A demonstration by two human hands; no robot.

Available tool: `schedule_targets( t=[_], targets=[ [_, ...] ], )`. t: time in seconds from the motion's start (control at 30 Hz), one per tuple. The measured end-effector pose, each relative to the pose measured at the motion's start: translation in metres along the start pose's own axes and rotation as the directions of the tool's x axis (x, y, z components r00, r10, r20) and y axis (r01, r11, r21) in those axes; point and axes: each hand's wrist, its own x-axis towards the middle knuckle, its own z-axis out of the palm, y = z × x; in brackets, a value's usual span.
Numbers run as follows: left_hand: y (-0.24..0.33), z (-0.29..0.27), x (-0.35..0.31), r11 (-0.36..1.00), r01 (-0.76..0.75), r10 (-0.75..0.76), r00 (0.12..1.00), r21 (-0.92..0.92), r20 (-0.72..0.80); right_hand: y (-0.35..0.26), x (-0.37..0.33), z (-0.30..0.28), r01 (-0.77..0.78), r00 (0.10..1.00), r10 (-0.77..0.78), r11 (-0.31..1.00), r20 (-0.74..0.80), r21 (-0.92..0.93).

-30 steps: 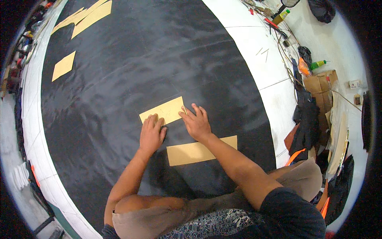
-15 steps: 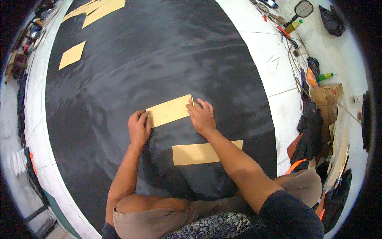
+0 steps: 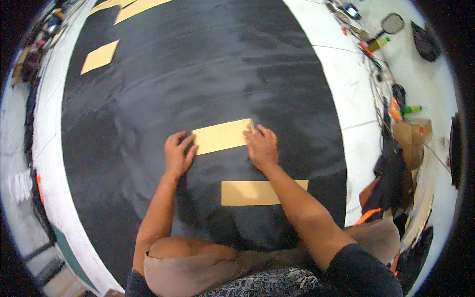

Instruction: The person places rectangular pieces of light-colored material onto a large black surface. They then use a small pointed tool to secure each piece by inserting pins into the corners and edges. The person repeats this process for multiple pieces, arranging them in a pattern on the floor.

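A pale yellow rectangular card (image 3: 221,136) lies slightly tilted on a large black sheet (image 3: 193,89) spread in front of me. At its left end is my left hand (image 3: 179,154), open, with thumb and fingers apart and fingertips at the card's edge. My right hand (image 3: 263,147) rests at the right end, its fingertips bent on and beside the card. Between those fingers shows a thin, pale, stick-like thing (image 3: 253,128), too small to name. A second yellow rectangle (image 3: 247,193) lies nearer to me, partly hidden under my right forearm.
Farther off on the black sheet lie a small yellow piece (image 3: 100,57) and larger yellow pieces (image 3: 141,10). White floor (image 3: 341,94) borders the sheet. Along the right stand a cardboard box (image 3: 411,141), green bottles (image 3: 380,44), cables and a racket-shaped thing (image 3: 392,23).
The view has shifted a little, so the scene sits differently in it. My left hand's fingers have spread slightly more at the card's left edge. My right hand stays at the right end.
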Motion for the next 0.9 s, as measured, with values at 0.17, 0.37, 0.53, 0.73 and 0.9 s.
schedule_targets(
  t=[0.17,0.37,0.53,0.73,0.9],
  targets=[
    [-0.01,0.004,-0.004,0.998,0.005,-0.006,1.0,0.056,0.013,0.003,-0.001,0.004,0.04,0.997,-0.04,0.999,-0.072,0.01],
    [-0.012,0.006,-0.002,0.999,0.001,-0.003,0.999,0.038,0.038,0.002,-0.001,-0.008,0.024,0.997,-0.017,0.994,-0.07,0.102],
    [-0.006,0.004,0.0,0.999,0.04,-0.04,0.995,0.008,0.093,0.003,-0.003,-0.006,0.028,0.994,-0.014,0.991,-0.106,0.134],
    [-0.012,0.006,-0.003,0.998,0.051,-0.053,0.996,0.035,0.077,0.0,-0.002,-0.008,0.022,0.994,-0.005,0.988,-0.111,0.153],
    [-0.006,0.003,0.0,0.996,0.089,-0.092,0.989,0.025,0.116,0.001,-0.004,-0.008,0.01,0.997,-0.003,0.995,-0.08,0.095]
  ],
)
